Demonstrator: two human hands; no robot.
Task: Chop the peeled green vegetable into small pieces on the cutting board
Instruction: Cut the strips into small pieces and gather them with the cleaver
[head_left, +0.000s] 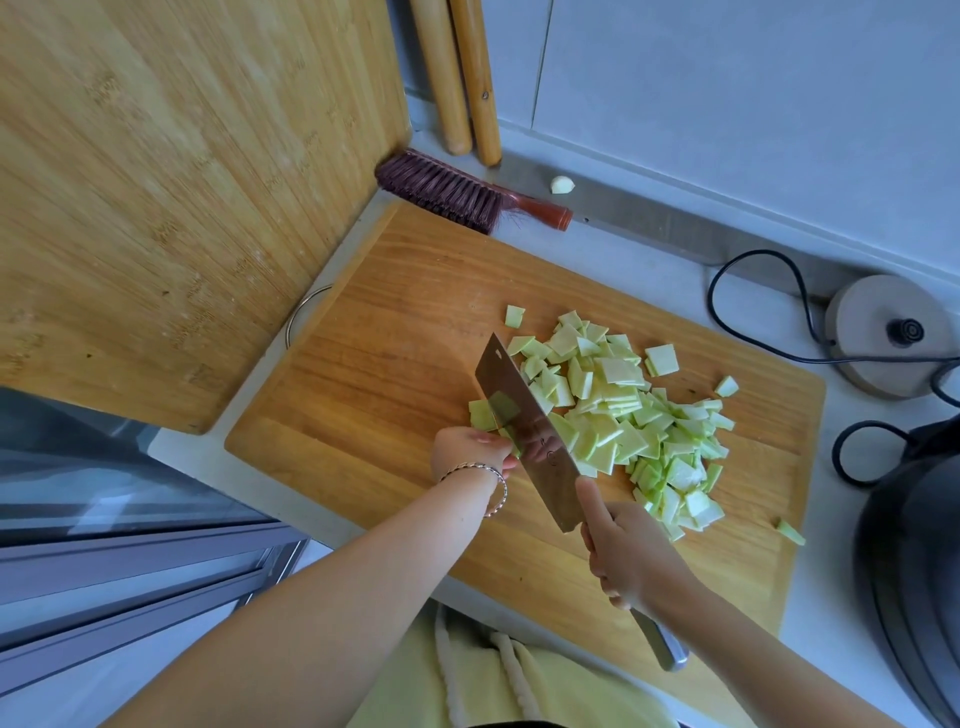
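A wooden cutting board (395, 332) lies on the counter. A heap of pale green cut pieces (628, 410) covers its right half. My right hand (623, 556) grips the handle of a steel cleaver (524, 431), whose blade stands on edge across the board at the left side of the heap. My left hand (467, 452) holds the remaining green slices (483, 415) down against the blade's left face, fingers curled. A bracelet circles that wrist.
A large bamboo board (182, 182) leans upright at the left. Behind the board lie a brush (457, 192), two wooden rolling pins (457, 78) and a garlic clove (562, 184). A kettle base (883, 332) with black cord and a dark pot (914, 571) stand right.
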